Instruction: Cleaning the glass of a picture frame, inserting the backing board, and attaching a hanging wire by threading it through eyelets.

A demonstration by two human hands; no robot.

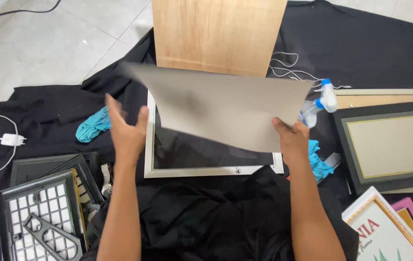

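My right hand [291, 140] pinches the lower right edge of a large grey card sheet [226, 104], which is lifted and tilted above a white picture frame [149, 145] with dark glass lying on the black cloth. My left hand [125, 130] is open with fingers spread just left of the sheet's lower left edge, over the frame's left side, apparently not gripping it. A brown wooden backing board [216, 34] lies beyond the sheet.
A spray bottle [318, 104] and turquoise cloths [93, 126] lie beside the frame. A black frame with grey mat [390, 145] sits at the right, gold-edged frames [385, 227] lower right, black frames and a grid [42, 208] lower left, a white charger [11, 140] far left.
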